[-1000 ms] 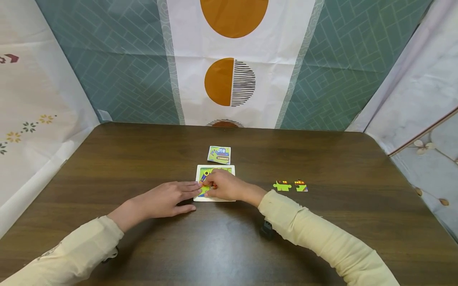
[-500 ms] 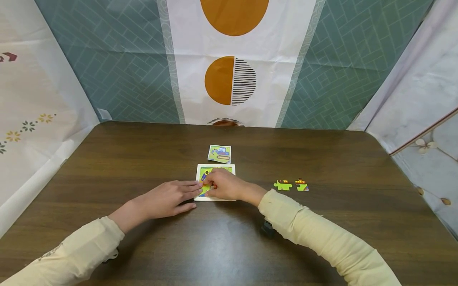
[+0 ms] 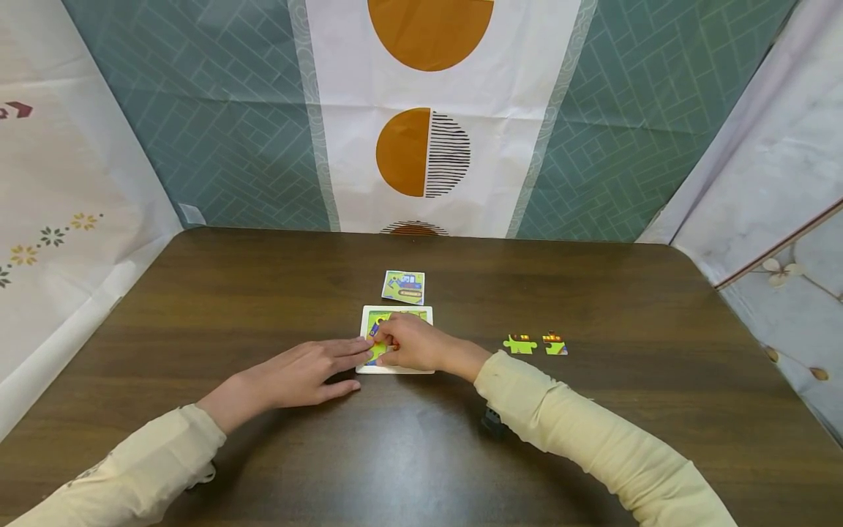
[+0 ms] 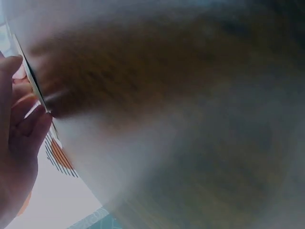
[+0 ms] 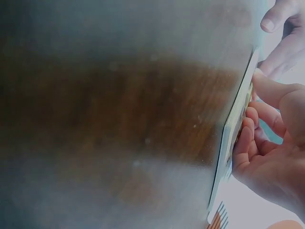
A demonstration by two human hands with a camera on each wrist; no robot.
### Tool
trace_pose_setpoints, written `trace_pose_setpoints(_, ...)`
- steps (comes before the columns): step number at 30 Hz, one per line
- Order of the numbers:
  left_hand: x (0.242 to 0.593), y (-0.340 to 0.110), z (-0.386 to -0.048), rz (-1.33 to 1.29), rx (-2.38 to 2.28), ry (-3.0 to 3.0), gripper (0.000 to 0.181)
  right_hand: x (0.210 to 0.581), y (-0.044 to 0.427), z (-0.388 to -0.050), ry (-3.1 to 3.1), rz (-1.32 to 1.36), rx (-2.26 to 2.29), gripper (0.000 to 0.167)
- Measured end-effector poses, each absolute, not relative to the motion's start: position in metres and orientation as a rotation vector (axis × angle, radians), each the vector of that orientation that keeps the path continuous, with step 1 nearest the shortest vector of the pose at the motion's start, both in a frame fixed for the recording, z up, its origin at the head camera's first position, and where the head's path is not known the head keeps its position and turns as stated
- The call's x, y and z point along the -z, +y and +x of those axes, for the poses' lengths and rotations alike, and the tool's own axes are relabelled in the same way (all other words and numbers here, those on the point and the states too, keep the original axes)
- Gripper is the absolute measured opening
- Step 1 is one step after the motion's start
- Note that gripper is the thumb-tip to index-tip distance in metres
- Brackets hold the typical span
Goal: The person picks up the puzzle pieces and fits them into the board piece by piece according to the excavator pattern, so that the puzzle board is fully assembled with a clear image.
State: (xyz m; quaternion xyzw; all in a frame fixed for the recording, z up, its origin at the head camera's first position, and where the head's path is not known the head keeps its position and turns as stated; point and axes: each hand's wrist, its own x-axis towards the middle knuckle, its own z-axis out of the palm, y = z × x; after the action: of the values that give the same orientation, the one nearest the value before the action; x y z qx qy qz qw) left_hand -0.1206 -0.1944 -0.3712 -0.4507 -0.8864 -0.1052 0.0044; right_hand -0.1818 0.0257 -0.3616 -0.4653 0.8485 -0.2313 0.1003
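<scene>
A white-rimmed puzzle tray (image 3: 395, 370) lies flat at the middle of the table, with green picture pieces inside. My left hand (image 3: 316, 371) stretches its fingers onto the tray's left edge, its thumb apart on the tabletop. Over the tray, my right hand (image 3: 416, 342) is curled, thumb and index finger pinching a green puzzle piece (image 3: 377, 350) at the lower left. Its palm and fingers hide most of the picture. From the right wrist, the tray (image 5: 220, 167) appears edge-on, the curled right fingers (image 5: 243, 143) against its top.
Just behind the tray lies a picture card (image 3: 404, 287) showing a blue excavator. Two loose puzzle pieces, one green (image 3: 520, 344) and one green with red and orange (image 3: 555, 344), lie to the right on the brown table (image 3: 263, 285). A patterned cloth (image 3: 250, 132) hangs behind.
Both hands stay at the tray with almost no movement. Only the head view tilts slightly, shifting the whole scene a few pixels.
</scene>
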Motion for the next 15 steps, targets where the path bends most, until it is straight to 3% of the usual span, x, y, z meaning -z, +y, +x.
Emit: trace_pose_setpoints(15,0.3734,-0.1940,-0.1211,-1.430,0.275,-2.739,0.046,0.3604,0.0264,-0.1827,2.492,-1.334,0.689,0.020)
